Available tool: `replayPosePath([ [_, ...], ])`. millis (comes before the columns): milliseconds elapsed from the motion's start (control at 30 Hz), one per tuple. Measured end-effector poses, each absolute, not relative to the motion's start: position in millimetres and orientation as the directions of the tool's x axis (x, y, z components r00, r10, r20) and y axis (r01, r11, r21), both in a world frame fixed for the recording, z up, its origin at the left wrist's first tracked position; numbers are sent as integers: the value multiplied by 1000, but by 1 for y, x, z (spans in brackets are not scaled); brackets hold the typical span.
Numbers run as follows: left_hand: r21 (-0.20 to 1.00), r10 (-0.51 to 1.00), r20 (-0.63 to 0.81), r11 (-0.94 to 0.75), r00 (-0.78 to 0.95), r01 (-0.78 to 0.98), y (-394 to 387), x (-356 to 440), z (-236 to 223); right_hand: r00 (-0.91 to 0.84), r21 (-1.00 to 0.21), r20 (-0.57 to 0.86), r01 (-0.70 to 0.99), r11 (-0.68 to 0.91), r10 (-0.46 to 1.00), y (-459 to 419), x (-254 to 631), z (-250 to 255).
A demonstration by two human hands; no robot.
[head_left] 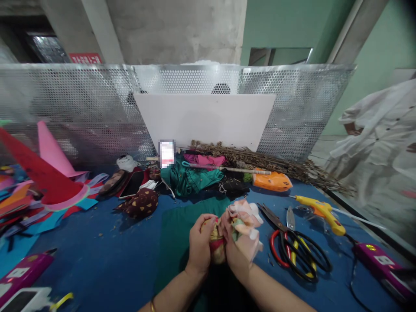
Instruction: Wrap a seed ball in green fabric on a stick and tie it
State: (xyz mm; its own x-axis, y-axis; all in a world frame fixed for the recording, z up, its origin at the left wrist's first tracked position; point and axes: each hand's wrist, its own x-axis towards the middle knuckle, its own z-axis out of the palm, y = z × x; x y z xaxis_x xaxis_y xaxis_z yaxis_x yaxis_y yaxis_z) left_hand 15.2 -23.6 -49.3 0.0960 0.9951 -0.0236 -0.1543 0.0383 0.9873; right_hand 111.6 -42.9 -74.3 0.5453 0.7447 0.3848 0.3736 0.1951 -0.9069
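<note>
Above the middle of a green cloth [175, 225] on the blue worktop [120, 255], the left hand [199, 245] and right hand [234, 247] hold a straw-coloured bundle [216, 237] with a red band, the fingers of both closed round its sides. Pale pink cloth petals [250, 238] fan out over the right hand; I cannot tell whether its fingers grip them too. From the bundle, two pairs of scissors [294, 249] lie at three o'clock, handles overlapping, and a yellow glue gun [321, 213] between two and three. At one o'clock sits an orange soft pack [272, 180], its contents hidden. At ten o'clock lies a rounded, dark brown printed cloth pouch [139, 203], also hiding whatever is inside, with a phone [132, 184] just behind it. Further out at ten o'clock, a red cone [58, 182] leans, its opening turned down.
</note>
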Motion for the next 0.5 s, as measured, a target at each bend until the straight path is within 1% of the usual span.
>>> replayPosePath([
  [33,993,997,8,1,78,-114,-24,16,-50,536,-893,403,407,191,742,-38,114,-74],
  [100,989,987,144,-143,75,-20,-25,17,-51,514,-872,431,450,195,742,-32,118,-75],
  [167,951,949,296,-303,108,55,-28,16,-51,500,-852,454,485,196,737,-29,117,-78],
  [200,933,932,340,-351,121,77,-30,15,-50,499,-840,465,509,187,732,-29,115,-80],
  [233,924,925,359,-371,125,91,-31,15,-49,502,-828,474,533,173,724,-31,113,-82],
  [333,925,931,349,-361,110,121,-33,15,-45,528,-811,481,570,128,700,-39,104,-87],
  [433,926,934,339,-353,115,134,-31,15,-44,554,-829,459,548,111,695,-44,102,-83],
  [500,938,943,311,-324,117,124,-29,16,-47,562,-852,449,504,143,695,-42,105,-73],
])
